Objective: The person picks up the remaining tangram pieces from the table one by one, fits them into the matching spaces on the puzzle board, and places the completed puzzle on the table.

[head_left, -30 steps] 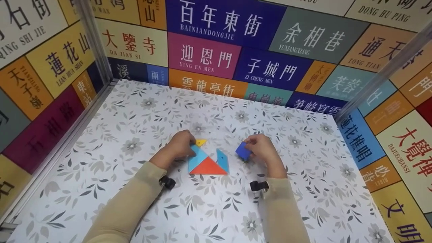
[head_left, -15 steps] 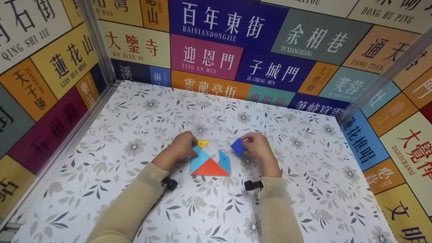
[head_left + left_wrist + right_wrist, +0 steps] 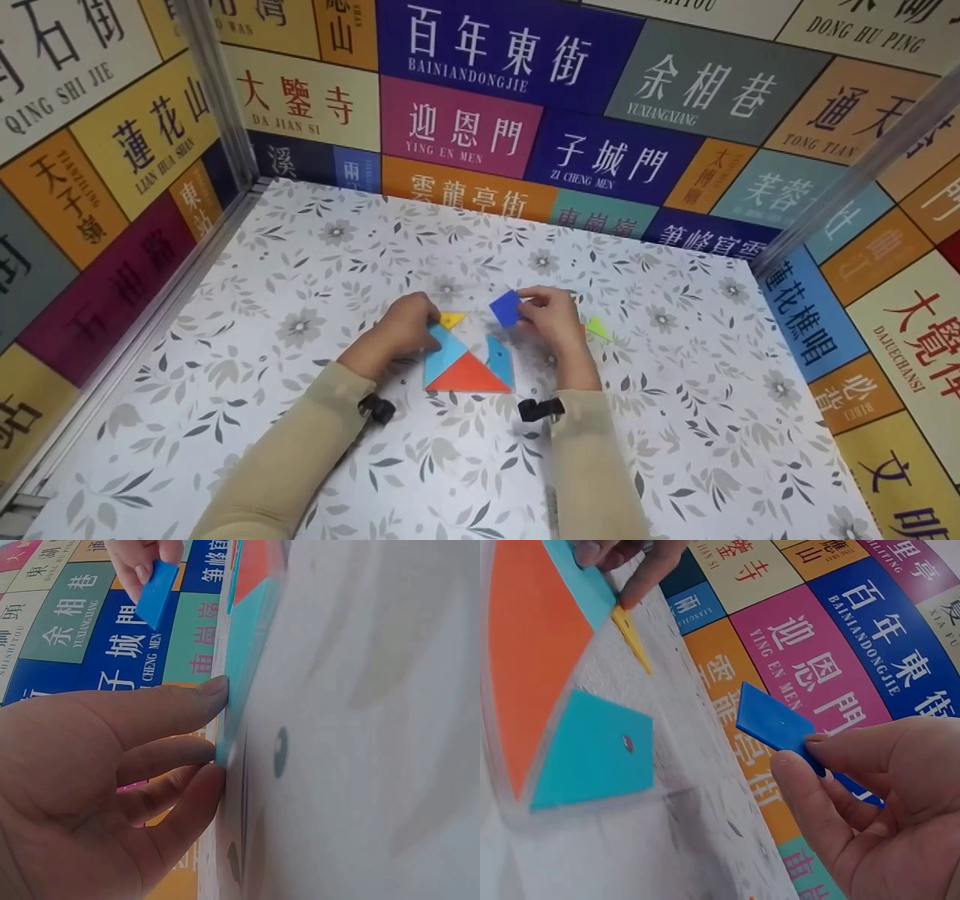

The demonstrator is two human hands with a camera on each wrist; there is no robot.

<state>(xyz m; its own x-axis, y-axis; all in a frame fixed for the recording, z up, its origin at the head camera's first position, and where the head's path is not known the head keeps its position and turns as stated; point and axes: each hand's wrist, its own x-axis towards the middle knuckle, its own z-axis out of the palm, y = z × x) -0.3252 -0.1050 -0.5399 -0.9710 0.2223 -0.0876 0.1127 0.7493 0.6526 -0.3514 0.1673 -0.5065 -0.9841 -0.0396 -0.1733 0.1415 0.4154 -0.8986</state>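
My right hand pinches a blue square tangram piece between thumb and fingers, raised and tilted above the table. In the right wrist view, that blue piece is apart from the others. Fingertips of my left hand touch the light blue triangle, its fingers fairly straight in the left wrist view. A yellow triangle lies just beyond those fingertips. The orange-red triangle adjoins the light blue one. On its right side lies a smaller light blue piece with a dark dot.
A light green piece lies right of my right wrist, with a bit of red-orange showing beside it. The floral-patterned tabletop meets lettered panels at the back and sides. Metal posts stand at the corners.
My right hand has moved left and slightly away from me with the blue square piece, uncovering the light green piece. The left hand stays at the light blue triangle.
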